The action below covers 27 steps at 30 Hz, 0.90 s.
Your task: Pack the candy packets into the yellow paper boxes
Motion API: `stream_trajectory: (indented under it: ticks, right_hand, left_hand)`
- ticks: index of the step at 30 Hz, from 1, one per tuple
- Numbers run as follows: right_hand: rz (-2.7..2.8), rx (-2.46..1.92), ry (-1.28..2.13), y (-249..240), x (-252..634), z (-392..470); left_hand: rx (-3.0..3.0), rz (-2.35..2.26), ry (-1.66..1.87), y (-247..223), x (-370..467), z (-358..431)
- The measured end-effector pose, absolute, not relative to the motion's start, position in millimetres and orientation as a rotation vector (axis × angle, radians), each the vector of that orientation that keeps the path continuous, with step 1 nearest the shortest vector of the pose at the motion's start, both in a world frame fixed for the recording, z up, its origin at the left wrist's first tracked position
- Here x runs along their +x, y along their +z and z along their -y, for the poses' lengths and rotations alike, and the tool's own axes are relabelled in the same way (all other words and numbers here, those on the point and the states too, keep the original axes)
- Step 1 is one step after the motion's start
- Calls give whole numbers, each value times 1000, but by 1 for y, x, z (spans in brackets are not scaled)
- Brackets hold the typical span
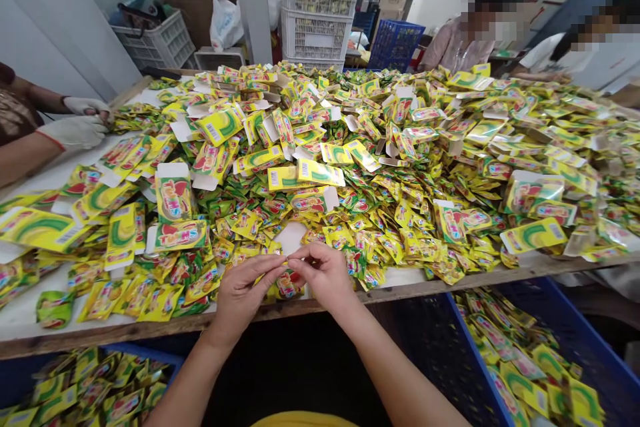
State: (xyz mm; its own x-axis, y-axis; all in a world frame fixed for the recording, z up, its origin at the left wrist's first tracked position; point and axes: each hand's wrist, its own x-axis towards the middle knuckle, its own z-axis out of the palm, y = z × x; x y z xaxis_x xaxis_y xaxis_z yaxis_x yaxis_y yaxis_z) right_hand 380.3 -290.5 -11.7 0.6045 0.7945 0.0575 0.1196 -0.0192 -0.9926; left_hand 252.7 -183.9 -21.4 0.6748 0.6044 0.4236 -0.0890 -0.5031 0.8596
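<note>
My left hand [250, 287] and my right hand [325, 273] meet above the near edge of the table, with thumbs and forefingers pinched and the fingertips touching. What they pinch, if anything, is too small to make out. Just below the fingertips shows a small candy packet [290, 283], partly covered by my hands. Around them lie loose yellow packets [170, 300] and green packets [357, 261]. To the left of my hands is a printed candy box [183, 235] with an open flap, and another box [174, 192] stands behind it.
A large heap of boxes and packets [320, 173] covers the table. Below its wooden edge [400, 290] stand blue crates [575, 320] of filled boxes. A co-worker's gloved hands [75, 130] are at the left; two people sit across. White crates [317, 33] stand behind.
</note>
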Motion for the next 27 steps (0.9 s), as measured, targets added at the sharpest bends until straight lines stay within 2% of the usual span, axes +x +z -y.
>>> stream_trajectory:
  ticks: [5,12,19,23,25,27]
  right_hand:
    - [1241,-1537,204,-11,378,300]
    - [1423,-1580,244,-4,388,324]
    - [1307,-2225,-146,-15,441,370]
    - [1343,-2324,51,-14,450,371]
    - [1290,-2284,227,-2,455,362]
    - [1289,-2219,379,14,465,345]
  left_hand:
    - [2015,-313,901,-25,250,182]
    - [2198,-135,956,-26,240,185]
    - [2357,88,804,-40,236,191]
    - [2261,-36,799,-26,243,193]
    - [2174,-273,943,-9,229,188]
    - [2127,-549,945,4,194,176]
